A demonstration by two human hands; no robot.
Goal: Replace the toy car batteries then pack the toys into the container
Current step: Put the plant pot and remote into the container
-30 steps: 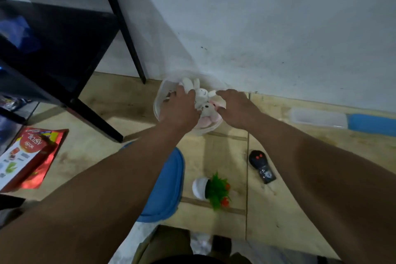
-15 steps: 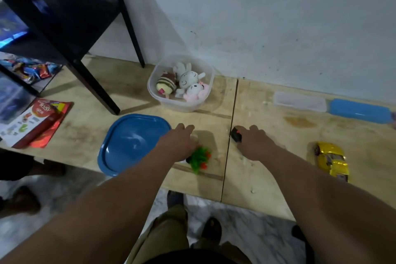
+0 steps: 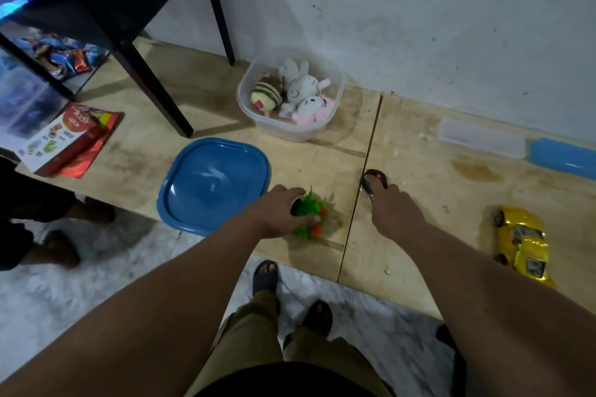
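A clear plastic container (image 3: pixel 335 80) stands near the wall with three plush toys (image 3: pixel 298 92) inside. Its blue lid (image 3: pixel 213 182) lies upside down in front of it. My left hand (image 3: pixel 277 214) is closed around a small green toy plant (image 3: pixel 311 214) with orange bits near the table's front edge. My right hand (image 3: pixel 392 211) grips a black remote control (image 3: pixel 374 179) with red buttons, its far end sticking out past my fingers. A yellow toy car (image 3: pixel 521 243) lies on the table at the right, apart from both hands.
A black shelf frame (image 3: pixel 154 87) stands at the back left. A red snack packet and box (image 3: pixel 69 138) lie at the left edge. A clear case (image 3: pixel 480 138) and a blue case (image 3: pixel 562 158) rest by the wall. Another person's feet (image 3: pixel 58 248) are at left.
Both hands have left the container, come back to the table's front and closed on the green plant and the remote. The view has pulled back and now shows the yellow car.
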